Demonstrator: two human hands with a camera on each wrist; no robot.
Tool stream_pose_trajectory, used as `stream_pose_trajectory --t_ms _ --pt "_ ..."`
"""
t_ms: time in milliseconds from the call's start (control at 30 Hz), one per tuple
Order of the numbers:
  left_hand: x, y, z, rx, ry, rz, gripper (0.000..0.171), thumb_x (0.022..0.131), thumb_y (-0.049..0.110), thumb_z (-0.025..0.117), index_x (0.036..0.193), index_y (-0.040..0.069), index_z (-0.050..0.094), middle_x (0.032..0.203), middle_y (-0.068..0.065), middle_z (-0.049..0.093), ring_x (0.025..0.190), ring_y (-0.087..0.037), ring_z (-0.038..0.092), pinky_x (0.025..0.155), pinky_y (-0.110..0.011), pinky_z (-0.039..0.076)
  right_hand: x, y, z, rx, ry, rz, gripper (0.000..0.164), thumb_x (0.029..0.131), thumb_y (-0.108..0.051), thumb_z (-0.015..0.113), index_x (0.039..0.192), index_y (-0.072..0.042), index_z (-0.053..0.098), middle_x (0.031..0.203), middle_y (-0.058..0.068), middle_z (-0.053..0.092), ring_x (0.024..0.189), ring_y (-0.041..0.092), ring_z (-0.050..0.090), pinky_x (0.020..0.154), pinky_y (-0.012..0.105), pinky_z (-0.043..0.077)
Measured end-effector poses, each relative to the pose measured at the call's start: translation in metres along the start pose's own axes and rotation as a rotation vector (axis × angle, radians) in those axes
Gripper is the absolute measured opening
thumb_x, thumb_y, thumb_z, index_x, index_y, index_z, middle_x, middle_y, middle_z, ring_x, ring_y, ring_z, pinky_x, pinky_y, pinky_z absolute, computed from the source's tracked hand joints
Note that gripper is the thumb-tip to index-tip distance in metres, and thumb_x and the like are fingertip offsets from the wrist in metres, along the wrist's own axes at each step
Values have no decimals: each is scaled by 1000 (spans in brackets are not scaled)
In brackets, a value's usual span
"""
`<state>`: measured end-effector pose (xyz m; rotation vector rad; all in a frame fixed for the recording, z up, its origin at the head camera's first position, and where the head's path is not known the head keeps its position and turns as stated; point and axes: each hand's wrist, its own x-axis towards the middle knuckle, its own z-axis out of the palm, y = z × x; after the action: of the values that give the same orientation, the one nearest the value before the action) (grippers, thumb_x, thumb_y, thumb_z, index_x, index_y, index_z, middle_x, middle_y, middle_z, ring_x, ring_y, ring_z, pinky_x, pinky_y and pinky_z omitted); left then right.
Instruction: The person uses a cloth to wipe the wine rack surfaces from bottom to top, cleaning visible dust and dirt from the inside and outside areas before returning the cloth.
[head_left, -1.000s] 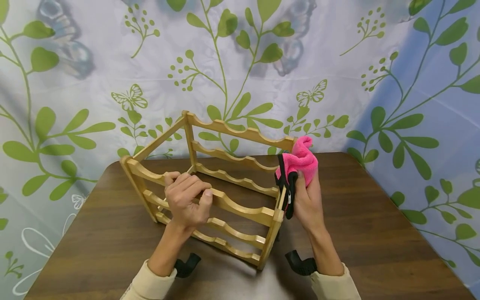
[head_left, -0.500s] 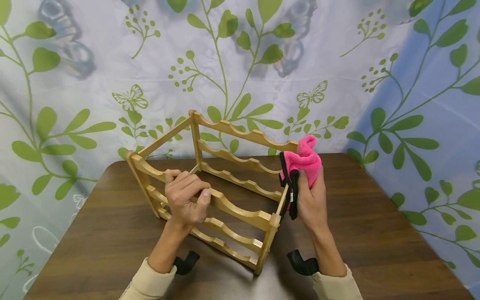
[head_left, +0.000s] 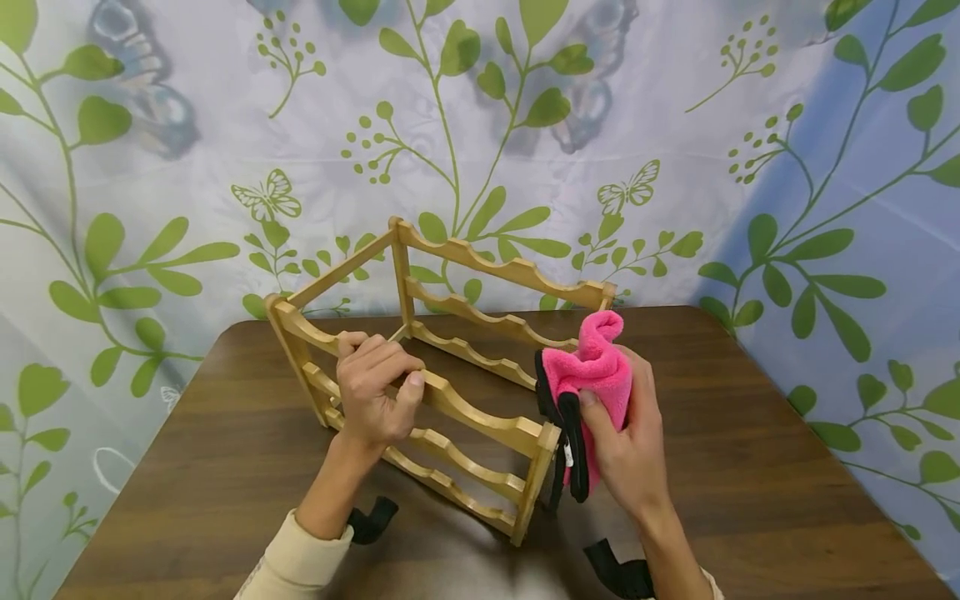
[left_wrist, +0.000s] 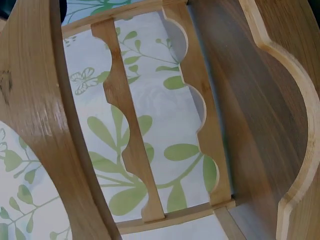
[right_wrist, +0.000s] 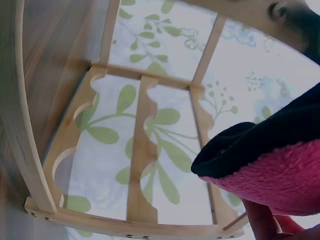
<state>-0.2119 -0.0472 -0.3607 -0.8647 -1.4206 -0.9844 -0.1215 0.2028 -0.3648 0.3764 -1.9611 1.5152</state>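
Note:
A light wooden wine rack (head_left: pixel 517 432) with scalloped rails stands at an angle on the table. My left hand (head_left: pixel 378 392) grips the rack's near top rail, with the fingers curled over it. Its scalloped slats (left_wrist: pixel 200 85) fill the left wrist view, where the hand itself does not show. In my right hand (head_left: pixel 633 442) is a pink fluffy cloth (head_left: pixel 600 367) with black edging, held bunched beside the rack's right end. Part of that end is hidden behind the cloth. The right wrist view shows the cloth (right_wrist: pixel 280 175) close up, with fingers (right_wrist: pixel 260 220) under it.
The dark brown wooden table (head_left: pixel 750 467) extends to both sides of the rack. Behind it hangs a pale curtain (head_left: pixel 480 108) with green leaves and butterflies. Black curved pieces (head_left: pixel 371 521) sit by both wrists.
My right hand and the cloth have come down and nearer along the rack's right end, uncovering its far top corner. The rack's left and far parts have shifted slightly right. My left hand keeps its grip.

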Motion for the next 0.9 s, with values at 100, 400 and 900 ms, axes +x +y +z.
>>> stream_pose_trajectory --t_ms 100,400,900 --pt "0 -4 -1 -19 -14 -1 51 98 32 46 52 13 59 49 3 48 47 -15 30 69 -38 19 -5 -3 1 -12 8 -78 55 84 12 62 136 0 49 131 9 51 106 24 54 78 21 52" --pt "2 -17 -12 -97 -116 -30 45 97 29 50 57 13 62 52 3 50 50 -14 34 71 -37 22 -16 0 0 10 40 -252 58 72 21 65 128 13 50 123 14 58 102 23 59 83 21 53" --pt "13 54 13 0 25 367 29 91 15 52 78 -4 69 79 -17 69 72 -31 61 66 -38 48 -40 5 33 224 81 -660 37 90 -6 57 110 21 40 110 27 53 104 26 51 90 28 42"
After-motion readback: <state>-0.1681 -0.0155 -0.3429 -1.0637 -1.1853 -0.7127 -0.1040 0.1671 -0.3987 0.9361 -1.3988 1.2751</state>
